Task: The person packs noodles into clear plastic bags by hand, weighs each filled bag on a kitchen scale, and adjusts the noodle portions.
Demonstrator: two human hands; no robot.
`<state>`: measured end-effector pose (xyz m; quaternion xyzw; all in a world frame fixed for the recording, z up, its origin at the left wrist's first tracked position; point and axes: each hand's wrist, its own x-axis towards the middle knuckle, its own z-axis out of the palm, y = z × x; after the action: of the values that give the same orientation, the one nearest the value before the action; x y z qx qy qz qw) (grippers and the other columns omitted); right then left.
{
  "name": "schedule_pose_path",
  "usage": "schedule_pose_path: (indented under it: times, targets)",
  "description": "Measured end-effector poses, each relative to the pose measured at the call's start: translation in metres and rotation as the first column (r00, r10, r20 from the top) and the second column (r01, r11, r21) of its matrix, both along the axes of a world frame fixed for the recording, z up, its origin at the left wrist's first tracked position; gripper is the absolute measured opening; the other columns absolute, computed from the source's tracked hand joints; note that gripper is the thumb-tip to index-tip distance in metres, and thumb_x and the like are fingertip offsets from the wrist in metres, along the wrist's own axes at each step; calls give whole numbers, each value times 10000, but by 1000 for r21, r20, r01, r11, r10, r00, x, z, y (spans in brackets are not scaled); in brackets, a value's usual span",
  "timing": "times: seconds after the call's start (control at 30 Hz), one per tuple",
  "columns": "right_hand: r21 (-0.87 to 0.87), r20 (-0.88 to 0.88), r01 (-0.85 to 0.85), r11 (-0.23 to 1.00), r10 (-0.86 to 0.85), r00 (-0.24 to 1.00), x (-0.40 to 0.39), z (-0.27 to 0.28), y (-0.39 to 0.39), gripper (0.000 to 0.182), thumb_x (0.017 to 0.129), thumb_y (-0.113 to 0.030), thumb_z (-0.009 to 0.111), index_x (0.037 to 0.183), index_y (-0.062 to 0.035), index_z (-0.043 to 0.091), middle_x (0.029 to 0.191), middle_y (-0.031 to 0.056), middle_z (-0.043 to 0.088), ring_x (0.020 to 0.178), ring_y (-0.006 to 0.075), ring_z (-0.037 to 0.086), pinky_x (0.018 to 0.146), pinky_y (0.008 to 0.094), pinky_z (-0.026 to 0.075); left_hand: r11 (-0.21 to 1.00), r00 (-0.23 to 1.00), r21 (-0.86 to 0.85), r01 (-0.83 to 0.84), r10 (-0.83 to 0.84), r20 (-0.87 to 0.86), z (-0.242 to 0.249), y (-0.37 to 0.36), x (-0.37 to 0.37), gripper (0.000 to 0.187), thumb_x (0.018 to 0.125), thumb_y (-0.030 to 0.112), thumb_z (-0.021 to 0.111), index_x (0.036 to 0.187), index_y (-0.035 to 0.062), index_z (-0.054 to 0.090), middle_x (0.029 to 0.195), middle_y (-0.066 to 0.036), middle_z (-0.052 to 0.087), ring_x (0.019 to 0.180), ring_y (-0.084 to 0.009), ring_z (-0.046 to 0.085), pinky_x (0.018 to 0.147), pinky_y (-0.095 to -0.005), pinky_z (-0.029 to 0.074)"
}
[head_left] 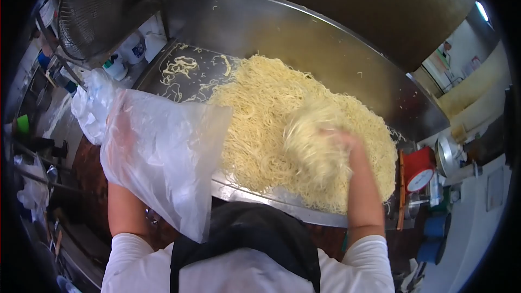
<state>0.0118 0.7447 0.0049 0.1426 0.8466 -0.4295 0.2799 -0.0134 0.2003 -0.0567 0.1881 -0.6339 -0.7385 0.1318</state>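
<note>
A large heap of pale yellow noodles lies in a metal tray with a tall back wall. My right hand grips a clump of noodles above the right part of the heap; hand and clump are smeared by motion. At the left, my left hand shows only faintly through a clear plastic bag and holds it up. The bag's wide end faces the heap and overlaps its left edge. My left fingers are mostly hidden by the crumpled plastic.
Loose noodle strands lie on the tray's left floor. A wire mesh strainer hangs at upper left, near white jugs. A red dial scale stands right of the tray. Blue containers are at lower right.
</note>
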Motion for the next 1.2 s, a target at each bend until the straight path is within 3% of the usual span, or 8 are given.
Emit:
schedule_pose_path:
  times: [0.1,0.23,0.33,0.47,0.57,0.7,0.93,1.2]
  targets:
    - [724,-298,171,668,81,951,20,-104,-62,763,701,-300,763,1351,-74,435,1464,184,310,1341,330,320,1020,415,398,1000,1000,1,-5,5,-4,2,-1,0,262,926,222,527,1089,23,578,970,-69,606,883,-181,581,796,-329,475]
    - [599,-485,113,793,246,839,22,-119,-63,479,735,-267,732,1127,-35,581,1239,167,538,1104,287,545,862,389,471,1000,1000,4,7,-7,-15,7,4,-8,247,923,219,527,1067,25,581,951,-67,603,867,-181,579,783,-334,477]
    - [64,-545,225,972,-154,824,15,-103,-52,359,803,-261,670,1067,-25,608,1100,139,621,935,265,623,772,372,504,999,999,33,26,-25,-44,12,13,-18,237,921,216,527,1051,27,584,937,-66,600,856,-181,578,774,-338,479]
    - [-549,-394,357,755,-611,686,8,-37,-24,344,898,-233,581,1144,5,561,1082,128,631,901,233,641,777,370,541,996,997,81,38,-32,-68,19,19,-26,223,918,213,528,1030,29,587,919,-65,597,840,-181,576,762,-344,482]
    - [-835,-498,-164,526,-593,633,16,37,-2,455,886,-299,594,1218,3,523,1136,149,612,1011,273,619,858,425,536,987,994,150,50,-34,-108,30,27,-40,214,915,210,528,1014,31,590,905,-64,595,829,-181,575,753,-348,484]
    - [-892,-440,-411,187,-566,697,21,90,15,580,838,-368,632,1267,-1,497,1224,173,572,1068,339,589,912,482,502,934,980,349,76,-4,-201,54,38,-79,203,912,207,529,993,33,593,886,-63,591,813,-182,573,740,-353,487]
    - [-782,-581,-552,289,-658,480,58,135,-34,516,865,-382,595,1239,-35,514,1199,151,583,1079,298,588,922,458,499,735,910,648,201,105,-402,122,92,-197,186,907,201,529,955,36,599,853,-61,586,787,-182,570,719,-363,492]
    - [-894,-402,-448,22,-481,779,27,105,-67,491,878,-390,577,1215,-37,527,1165,141,596,1050,277,598,902,432,510,969,729,-176,176,-248,-638,180,274,-127,179,882,250,602,880,81,659,720,21,576,637,-59,468,583,-243,390]
